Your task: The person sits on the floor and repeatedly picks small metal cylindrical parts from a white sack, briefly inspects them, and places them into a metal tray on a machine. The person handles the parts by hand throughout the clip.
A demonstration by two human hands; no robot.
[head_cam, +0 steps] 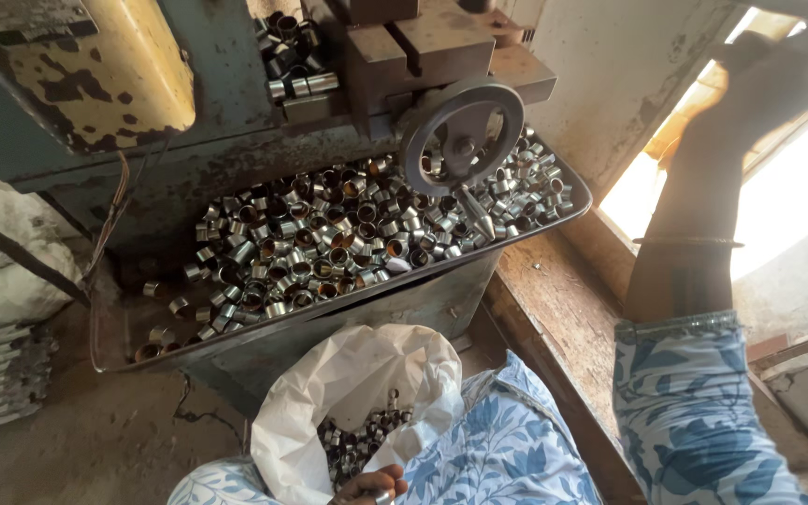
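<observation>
— While the left hand (371, 486) pinches one metal bush at the mouth of the white sack (348, 393), fingers closed on it, what worries you?

— That sack. It sits on the person's lap below the front edge of the machine tray (236, 348), open and slumped, with more bushes (367, 440) inside. A shift of the knee could tip it and spill them on the floor.

— And the tray?

— It is heaped with metal bushes (348, 234), thickest towards its right end under the handwheel (463, 140). Some lie right against the low front rim, so a knock could roll them over.

— The right hand (778, 70)?

— Raised against the bright window frame (703, 103), well away from the tray; glare hides the fingers, so I cannot tell whether they grip anything. Leaning that way could unbalance the lap.
</observation>
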